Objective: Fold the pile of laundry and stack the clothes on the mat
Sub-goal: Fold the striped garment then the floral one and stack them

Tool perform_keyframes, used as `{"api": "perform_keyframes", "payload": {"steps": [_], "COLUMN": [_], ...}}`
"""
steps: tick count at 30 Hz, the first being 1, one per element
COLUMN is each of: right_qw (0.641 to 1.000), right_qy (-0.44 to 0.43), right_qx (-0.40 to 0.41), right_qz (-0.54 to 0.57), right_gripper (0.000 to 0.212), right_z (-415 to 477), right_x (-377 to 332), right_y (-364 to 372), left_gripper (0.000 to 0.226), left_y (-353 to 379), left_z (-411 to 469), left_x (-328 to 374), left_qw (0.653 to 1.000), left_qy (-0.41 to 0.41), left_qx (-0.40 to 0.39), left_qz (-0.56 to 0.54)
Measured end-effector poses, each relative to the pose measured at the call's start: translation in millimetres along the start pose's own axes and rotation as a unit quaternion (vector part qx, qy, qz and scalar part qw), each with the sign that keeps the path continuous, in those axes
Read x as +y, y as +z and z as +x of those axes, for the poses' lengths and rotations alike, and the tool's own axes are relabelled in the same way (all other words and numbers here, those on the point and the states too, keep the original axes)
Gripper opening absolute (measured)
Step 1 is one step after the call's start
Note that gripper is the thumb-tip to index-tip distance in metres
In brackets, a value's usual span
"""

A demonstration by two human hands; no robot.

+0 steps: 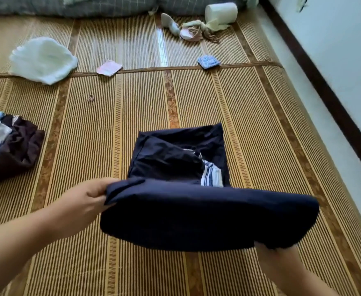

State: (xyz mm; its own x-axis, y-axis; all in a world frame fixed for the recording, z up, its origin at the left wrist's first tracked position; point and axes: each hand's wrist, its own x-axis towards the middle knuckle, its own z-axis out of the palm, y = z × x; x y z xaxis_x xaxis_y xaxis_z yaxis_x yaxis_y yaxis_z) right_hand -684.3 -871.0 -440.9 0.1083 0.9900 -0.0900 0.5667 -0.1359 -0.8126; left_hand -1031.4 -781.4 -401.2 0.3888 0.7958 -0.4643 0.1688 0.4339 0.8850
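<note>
A dark navy garment with a blue-and-white striped lining lies in the middle of the woven bamboo mat. Its near half is lifted off the mat and its far half lies flat. My left hand pinches the garment's raised left corner. My right hand holds the raised right edge from below, and its fingers are mostly hidden under the cloth. An unfolded pile of laundry, dark maroon and pale blue pieces, sits at the left edge.
A white towel, a small pink folded cloth and a small blue patterned cloth lie farther back. Socks and crumpled scraps and a white roll sit near grey bedding. A wall runs along the right.
</note>
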Motion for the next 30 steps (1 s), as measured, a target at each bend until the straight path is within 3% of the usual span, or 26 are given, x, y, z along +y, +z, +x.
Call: {"api": "perform_keyframes", "payload": {"steps": [1,2,4,9,13,15,17,19,21,24,30], "right_qw": [0.999,0.996,0.996,0.987,0.968,0.963,0.966,0.946,0.905,0.873,0.864], "right_qy": [-0.002,0.046,0.044,0.160,0.242,0.190,0.042,-0.039,-0.030,-0.001,0.020], "right_qx": [-0.017,0.027,0.047,0.015,0.030,0.048,0.020,-0.107,-0.230,-0.277,-0.274], "right_qz": [0.032,0.069,0.065,-0.022,-0.068,-0.186,-0.254,-0.303,-0.358,-0.402,-0.422], "right_gripper": [0.025,0.022,0.010,0.035,0.054,0.071,0.071,0.075,0.085,0.094,0.101], "right_z": [10.4,31.6,80.9,185.9,214.3,205.7,190.6,178.7,171.9,171.9,175.0], "right_x": [-10.3,-18.7,-24.9,-8.3,11.2,12.7,12.0,14.6,27.8,49.1,57.3], "right_y": [-0.5,3.3,10.4,37.9,55.4,64.9,78.3,94.4,108.4,117.1,122.4], "left_gripper": [0.033,0.030,0.025,0.028,0.050,0.068,0.083,0.097,0.102,0.101,0.107], "left_y": [-3.4,-7.1,-15.7,-34.1,-34.1,-24.3,-9.1,3.4,9.6,12.2,4.3], "left_z": [9.2,22.5,55.3,148.5,190.3,191.0,181.9,170.4,166.3,171.5,186.2], "left_x": [11.3,21.5,30.7,18.1,13.9,4.1,-18.3,-43.2,-67.5,-90.6,-90.9], "left_qw": [0.999,0.998,0.990,0.961,0.916,0.891,0.830,0.777,0.750,0.738,0.741], "left_qy": [0.026,0.044,0.053,-0.036,-0.055,-0.022,0.016,0.011,-0.034,-0.079,-0.110], "left_qx": [0.021,0.047,0.110,0.211,0.274,0.251,0.176,0.089,0.032,0.006,-0.034], "left_qz": [0.012,0.024,0.075,0.174,0.289,0.377,0.528,0.623,0.659,0.670,0.661]}}
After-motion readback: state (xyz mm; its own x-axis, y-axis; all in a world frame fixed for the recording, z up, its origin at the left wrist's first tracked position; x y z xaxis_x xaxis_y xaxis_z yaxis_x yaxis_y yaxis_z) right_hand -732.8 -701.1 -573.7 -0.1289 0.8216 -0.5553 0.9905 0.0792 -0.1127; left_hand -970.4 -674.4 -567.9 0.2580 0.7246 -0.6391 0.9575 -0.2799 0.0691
